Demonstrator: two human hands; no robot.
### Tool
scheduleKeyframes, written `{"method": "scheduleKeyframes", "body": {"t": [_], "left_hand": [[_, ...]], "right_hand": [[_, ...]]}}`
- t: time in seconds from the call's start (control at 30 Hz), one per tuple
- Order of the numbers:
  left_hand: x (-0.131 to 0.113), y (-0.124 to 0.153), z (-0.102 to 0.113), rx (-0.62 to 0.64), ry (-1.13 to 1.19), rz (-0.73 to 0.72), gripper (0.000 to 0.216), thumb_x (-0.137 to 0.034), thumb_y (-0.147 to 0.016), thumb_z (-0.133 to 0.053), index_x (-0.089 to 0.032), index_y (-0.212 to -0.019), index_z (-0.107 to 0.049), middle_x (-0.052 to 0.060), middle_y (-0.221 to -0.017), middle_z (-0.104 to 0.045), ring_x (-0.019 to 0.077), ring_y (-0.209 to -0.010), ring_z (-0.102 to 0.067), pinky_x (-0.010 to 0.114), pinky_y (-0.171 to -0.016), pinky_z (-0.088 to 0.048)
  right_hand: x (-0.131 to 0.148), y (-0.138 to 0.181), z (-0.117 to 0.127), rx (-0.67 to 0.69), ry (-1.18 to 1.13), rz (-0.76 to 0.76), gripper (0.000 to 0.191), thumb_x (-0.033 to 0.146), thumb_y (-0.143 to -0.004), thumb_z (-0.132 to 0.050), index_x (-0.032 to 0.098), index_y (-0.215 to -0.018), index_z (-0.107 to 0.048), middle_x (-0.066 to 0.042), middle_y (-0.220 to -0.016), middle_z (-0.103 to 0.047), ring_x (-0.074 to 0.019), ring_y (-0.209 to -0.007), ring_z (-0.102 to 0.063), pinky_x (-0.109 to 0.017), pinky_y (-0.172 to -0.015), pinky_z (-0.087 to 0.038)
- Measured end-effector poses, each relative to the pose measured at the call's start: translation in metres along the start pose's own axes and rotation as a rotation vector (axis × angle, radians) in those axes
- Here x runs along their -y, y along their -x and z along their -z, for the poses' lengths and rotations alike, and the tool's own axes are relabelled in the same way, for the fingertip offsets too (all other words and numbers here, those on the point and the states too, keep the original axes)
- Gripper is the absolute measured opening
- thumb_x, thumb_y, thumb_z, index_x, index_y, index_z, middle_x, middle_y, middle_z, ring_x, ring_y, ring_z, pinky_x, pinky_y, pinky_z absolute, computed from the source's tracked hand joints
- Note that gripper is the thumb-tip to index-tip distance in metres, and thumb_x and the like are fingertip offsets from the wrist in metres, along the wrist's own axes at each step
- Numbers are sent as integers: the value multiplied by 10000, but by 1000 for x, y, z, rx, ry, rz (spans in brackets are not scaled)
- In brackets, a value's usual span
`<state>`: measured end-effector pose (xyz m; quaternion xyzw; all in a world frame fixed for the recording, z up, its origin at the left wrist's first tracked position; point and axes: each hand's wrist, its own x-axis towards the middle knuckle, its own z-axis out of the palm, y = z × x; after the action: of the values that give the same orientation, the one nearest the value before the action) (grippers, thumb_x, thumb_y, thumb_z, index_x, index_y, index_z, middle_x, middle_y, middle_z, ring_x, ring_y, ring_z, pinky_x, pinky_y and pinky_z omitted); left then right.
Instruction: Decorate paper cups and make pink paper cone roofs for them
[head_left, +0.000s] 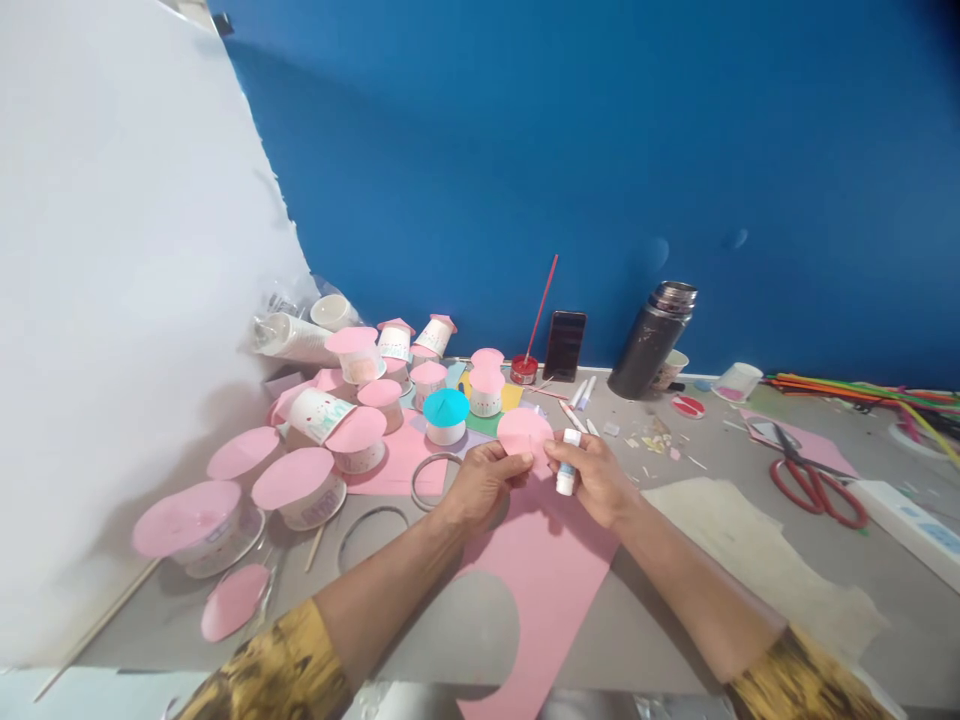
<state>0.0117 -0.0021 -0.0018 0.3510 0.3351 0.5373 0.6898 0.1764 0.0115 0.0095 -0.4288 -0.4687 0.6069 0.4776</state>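
Note:
Between my two hands a pink paper circle [523, 432] is held up, with a slit line showing near its middle. My left hand [487, 482] pinches its lower left edge between thumb and fingers. At its right edge, the thumb and fingertip of my right hand [596, 475] close on the paper, and the same hand keeps a white glue stick [568, 462] upright in its fingers. Below both hands lies a pink paper sheet [551, 580] with a large round cut-out. A paper cup with a blue cone top [446, 408] stands left of the circle.
Several paper cups with pink paper tops [300, 478] crowd the left side. Grey tape rings [373, 525] lie by my left forearm. Further right are a dark thermos [651, 340], a phone [565, 345], red-handled scissors [814, 485] and a white power strip [907, 525]. A blue wall stands behind.

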Motion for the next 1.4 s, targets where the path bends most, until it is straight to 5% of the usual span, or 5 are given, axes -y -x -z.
{"method": "scheduleKeyframes", "body": {"t": [0.13, 0.67, 0.83, 1.17, 1.4], "left_hand": [[0, 0, 0, 47, 75, 42, 446, -397, -561, -983, -146, -888, -812, 65, -848, -758, 160, -775, -644, 290, -729, -483], [3, -3, 6, 23, 208, 73, 449, -513, -586, -950, -171, -785, -739, 61, -813, -730, 213, -791, -663, 359, -735, -527], [1, -4, 7, 42, 127, 62, 371, -336, -604, -974, -136, -844, -775, 62, -826, -740, 165, -770, -648, 296, -724, -491], [-2, -4, 9, 53, 173, 126, 347, -465, -677, -901, -175, -814, -771, 67, -839, -753, 205, -802, -659, 343, -747, -518], [6, -7, 12, 53, 184, 134, 326, -342, -675, -912, -124, -884, -791, 98, -861, -771, 208, -809, -673, 315, -736, -494]], "right_hand": [[-2, 0, -1, -24, 41, 30, 406, 452, -657, -843, 203, -581, -530, 33, -549, -549, -112, -530, -450, -255, -491, -318], [-1, -3, 2, 11, 0, 56, 460, 506, -661, -856, 204, -582, -518, 44, -532, -522, -90, -492, -420, -241, -461, -301], [-3, -6, 4, 45, -3, 35, 477, 521, -612, -899, 195, -598, -550, 31, -536, -541, -95, -493, -440, -232, -445, -312], [1, -7, 10, 61, -25, 29, 417, 459, -633, -867, 201, -589, -542, 64, -468, -486, -66, -423, -366, -223, -429, -287], [-1, -8, 10, 87, 29, -19, 405, 420, -628, -888, 193, -554, -561, 46, -464, -504, -82, -458, -401, -226, -445, -293]]}}
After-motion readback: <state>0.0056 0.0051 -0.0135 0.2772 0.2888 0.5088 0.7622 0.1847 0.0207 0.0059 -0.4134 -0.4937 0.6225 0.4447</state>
